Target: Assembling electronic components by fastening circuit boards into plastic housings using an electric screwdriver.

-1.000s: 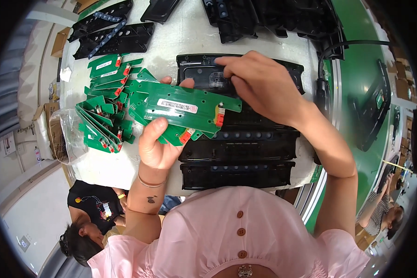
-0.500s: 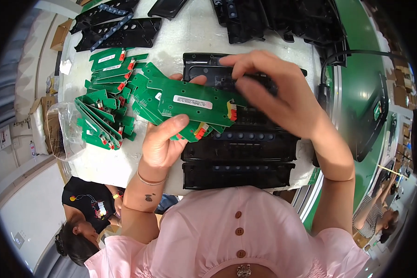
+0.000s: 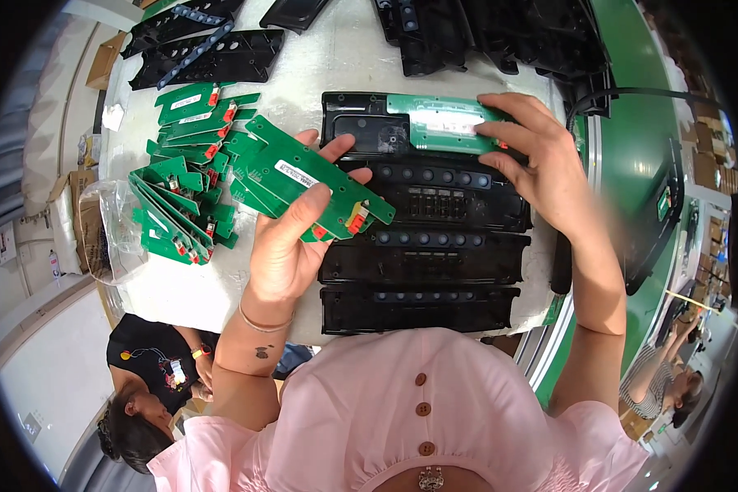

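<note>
The left hand [image 3: 283, 242] grasps several fanned green boards [image 3: 275, 156], thumb over the top one and fingers beneath, their ends staggered, perhaps so that each can be peeled off singly. The right hand [image 3: 541, 156] grips a single green board [image 3: 439, 135] by its right end, fingertips at the upper edge and label side, thumb near the lower edge; that hold probably keeps it steady and leaves the rest uncovered. This board lies over the right part of the farthest black housing [image 3: 365, 129] (whether it sits flush, I cannot tell). The nearer black housings [image 3: 422, 261] line up in parallel below it, seemingly to keep each within easy reach. Loose boards [image 3: 176, 176] are heaped beside the left hand, on the pale tabletop [image 3: 180, 299], likely for convenient picking up
</note>
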Available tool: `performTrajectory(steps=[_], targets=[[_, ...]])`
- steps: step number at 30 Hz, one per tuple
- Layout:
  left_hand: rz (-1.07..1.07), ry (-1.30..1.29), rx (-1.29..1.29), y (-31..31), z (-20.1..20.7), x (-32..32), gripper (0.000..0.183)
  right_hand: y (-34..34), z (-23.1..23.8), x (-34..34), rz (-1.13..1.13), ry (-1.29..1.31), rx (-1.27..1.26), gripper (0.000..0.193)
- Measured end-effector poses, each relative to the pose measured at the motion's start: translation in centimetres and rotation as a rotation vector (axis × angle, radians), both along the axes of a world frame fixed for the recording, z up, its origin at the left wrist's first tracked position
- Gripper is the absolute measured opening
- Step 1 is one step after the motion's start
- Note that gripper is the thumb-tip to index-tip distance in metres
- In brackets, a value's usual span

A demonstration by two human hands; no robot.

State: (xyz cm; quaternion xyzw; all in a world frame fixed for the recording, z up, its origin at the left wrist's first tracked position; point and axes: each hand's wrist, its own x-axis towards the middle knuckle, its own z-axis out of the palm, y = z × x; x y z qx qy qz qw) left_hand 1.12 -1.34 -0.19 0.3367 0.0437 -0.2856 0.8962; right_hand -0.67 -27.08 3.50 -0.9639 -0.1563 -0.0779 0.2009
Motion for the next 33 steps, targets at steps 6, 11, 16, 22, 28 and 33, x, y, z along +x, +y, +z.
performTrajectory(steps=[6,11,16,22,28,33], targets=[[-0.005,0.018,0.045,-0.3,0.4,0.0,0.050,0.3,-1.4,-0.1,0.000,0.074,0.072,0.027],[-0.007,0.022,0.070,-0.2,0.3,0.1,0.052,0.2,-2.1,0.1,-0.003,0.042,0.081,0.027],[0.014,0.024,0.139,-0.2,0.5,0.0,0.055,-0.4,-2.3,-0.3,-0.024,-0.019,0.108,0.026],[-0.015,0.003,0.204,-0.3,0.4,-0.1,0.058,-1.2,-2.7,-0.8,-0.056,0.046,0.064,0.021],[-0.044,-0.022,0.224,-0.4,0.3,-0.1,0.062,-1.2,-2.7,-0.7,-0.063,-0.027,0.007,0.018],[-0.046,-0.025,0.219,-0.3,0.1,-0.1,0.062,-1.3,-2.9,-0.6,-0.044,-0.022,-0.005,0.015]])
